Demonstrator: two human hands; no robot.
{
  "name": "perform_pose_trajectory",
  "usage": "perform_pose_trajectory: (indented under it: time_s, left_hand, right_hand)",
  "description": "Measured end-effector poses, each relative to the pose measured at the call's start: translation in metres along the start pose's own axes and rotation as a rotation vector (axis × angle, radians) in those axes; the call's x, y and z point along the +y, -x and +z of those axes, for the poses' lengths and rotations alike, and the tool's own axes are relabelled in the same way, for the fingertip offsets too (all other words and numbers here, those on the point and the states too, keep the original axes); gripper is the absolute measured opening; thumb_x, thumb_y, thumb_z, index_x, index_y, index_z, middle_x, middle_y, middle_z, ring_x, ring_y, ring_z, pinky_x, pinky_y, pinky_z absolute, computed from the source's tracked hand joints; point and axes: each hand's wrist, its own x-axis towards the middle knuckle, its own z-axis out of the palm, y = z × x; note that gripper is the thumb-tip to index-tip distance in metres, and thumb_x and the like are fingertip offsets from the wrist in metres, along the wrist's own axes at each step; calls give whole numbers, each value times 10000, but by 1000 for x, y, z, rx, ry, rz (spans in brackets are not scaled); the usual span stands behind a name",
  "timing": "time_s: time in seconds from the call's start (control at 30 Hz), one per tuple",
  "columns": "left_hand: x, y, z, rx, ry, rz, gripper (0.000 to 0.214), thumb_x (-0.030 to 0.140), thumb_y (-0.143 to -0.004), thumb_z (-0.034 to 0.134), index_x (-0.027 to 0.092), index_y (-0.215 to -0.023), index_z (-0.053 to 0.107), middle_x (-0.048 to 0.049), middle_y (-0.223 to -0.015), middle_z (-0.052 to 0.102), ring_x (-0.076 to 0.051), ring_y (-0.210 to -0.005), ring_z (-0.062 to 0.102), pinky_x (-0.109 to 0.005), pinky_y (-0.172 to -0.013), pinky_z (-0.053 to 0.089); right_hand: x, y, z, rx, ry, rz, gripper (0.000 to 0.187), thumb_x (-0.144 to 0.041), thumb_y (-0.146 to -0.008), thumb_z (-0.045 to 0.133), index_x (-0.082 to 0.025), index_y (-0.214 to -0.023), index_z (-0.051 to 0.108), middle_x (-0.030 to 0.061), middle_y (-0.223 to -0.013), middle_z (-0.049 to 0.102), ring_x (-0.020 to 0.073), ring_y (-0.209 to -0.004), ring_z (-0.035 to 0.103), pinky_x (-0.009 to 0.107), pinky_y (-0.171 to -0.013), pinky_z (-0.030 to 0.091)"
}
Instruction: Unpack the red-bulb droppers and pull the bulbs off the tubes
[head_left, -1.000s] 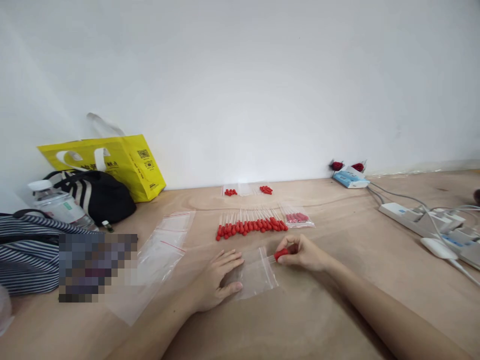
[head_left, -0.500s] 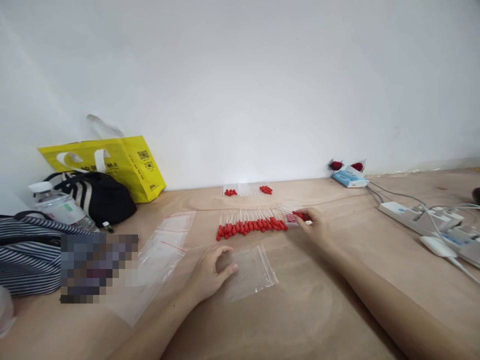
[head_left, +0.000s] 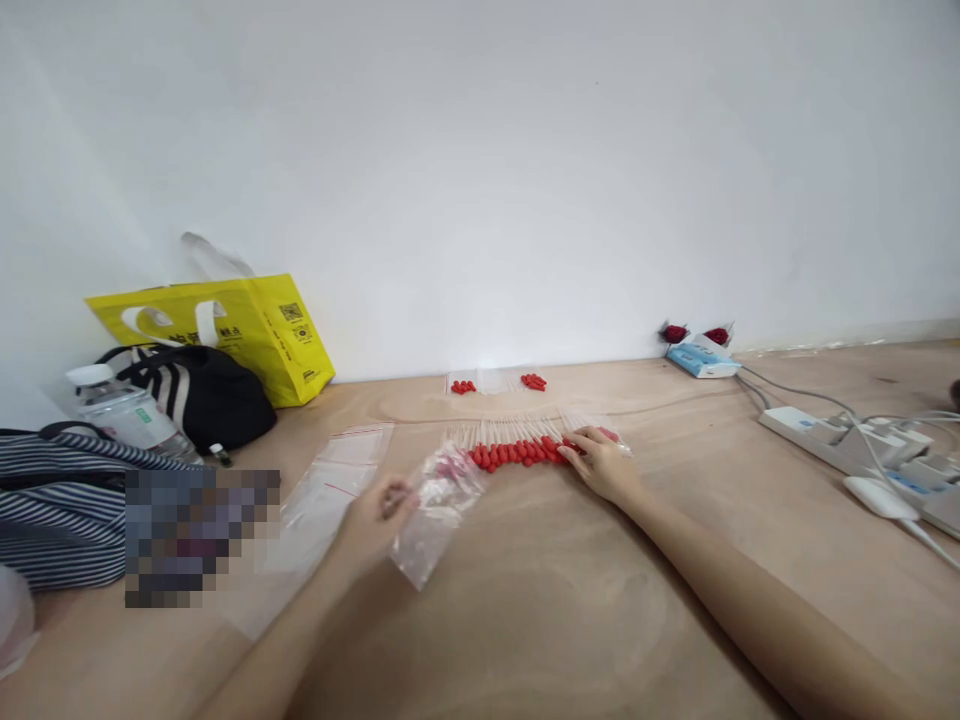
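Left hand (head_left: 377, 516) pinches bag (head_left: 439, 508), seemingly to raise it; right hand (head_left: 604, 466) half-curled over red-tipped sticks (head_left: 517, 453), grip we cannot confirm.

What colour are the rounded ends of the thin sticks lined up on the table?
The rounded ends are red, which shows best in the head view.

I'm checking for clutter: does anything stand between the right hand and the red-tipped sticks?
Nothing visible does: the right hand is at the right end of the sticks. The bag in the left hand overlaps their left end.
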Motion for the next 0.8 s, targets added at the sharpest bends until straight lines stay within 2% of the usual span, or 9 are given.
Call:
perform_pose_trajectory:
  time_s: [0.07, 0.17, 0.3, 0.43, 0.53, 0.6, 0.67, 0.73, 0.8]
  left_hand:
    - [-11, -3, -22, 188, 19, -131, 383, 480, -618, 529, 186, -862, 489, 8, -721, 544, -123, -526, 521, -222, -465, 400]
    - [-31, -1, -53, 331, -43, -279, 464, 439, -607, 543, 180, -981, 454, 21, -674, 519, -116, -456, 499, -224, -431, 394]
    - [-45, 10, -70, 339, -449, -331, 428, 346, -669, 505, 153, -1049, 464, -48, -807, 568, -206, -679, 572, -329, -616, 466]
    - [-34, 19, -63, 344, -830, -346, 400, 324, -718, 472, 191, -1094, 497, -108, -1095, 487, -352, -1014, 457, -471, -777, 409]
    - [-24, 23, -53, 435, -870, -258, 355, 333, -750, 456, 189, -1067, 524, -123, -1196, 415, -373, -1104, 370, -515, -839, 361]
    - [-22, 25, -44, 511, -856, -161, 329, 352, -770, 436, 174, -1021, 553, -137, -1216, 408, -368, -1132, 343, -530, -878, 327]
    - [-21, 25, -36, 534, -829, -34, 315, 362, -773, 428, 168, -969, 582, -141, -1200, 434, -347, -1144, 351, -513, -923, 300]
    - [-23, 25, -30, 401, -786, 138, 303, 362, -763, 440, 188, -956, 595, -118, -1176, 478, -296, -1139, 393, -455, -965, 289]
    - [-24, 25, -25, 145, -744, 289, 338, 389, -761, 452, 232, -1032, 578, -80, -1208, 495, -256, -1160, 404, -422, -1000, 261]
  right_hand:
    - [2, -2, 0, 30, -27, 40, 305, -365, -828, 428, -168, -967, 616, 81, -847, 601, 176, -756, 571, 307, -717, 462]
    - [11, -6, -5, 81, -5, 191, 319, -377, -822, 407, -155, -884, 628, 81, -806, 612, 159, -680, 567, 275, -654, 456]
    - [33, -8, -17, 154, 135, 455, 344, -397, -809, 379, -159, -791, 627, 100, -790, 627, 194, -744, 574, 303, -690, 434]
    - [52, -5, -22, 174, 227, 659, 459, -540, -656, 536, -127, -842, 615, 160, -783, 632, 274, -769, 586, 365, -659, 420]
    - [60, -5, -19, 78, 177, 791, 484, -601, -524, 616, -162, -728, 617, 131, -686, 635, 274, -688, 595, 352, -595, 412]
    - [63, -5, -16, 30, 101, 817, 415, -583, -513, 634, -179, -598, 592, 97, -572, 610, 252, -590, 583, 337, -545, 399]
    - [64, -7, -14, 15, 39, 802, 378, -557, -535, 630, -186, -516, 558, 70, -490, 573, 227, -508, 557, 316, -497, 381]
    - [64, -8, -14, 46, -3, 771, 359, -536, -591, 592, -188, -518, 546, 57, -488, 567, 209, -493, 545, 298, -478, 372]
    - [63, -8, -15, 116, -44, 733, 340, -513, -667, 519, -189, -564, 535, 54, -538, 584, 194, -523, 549, 283, -489, 380]
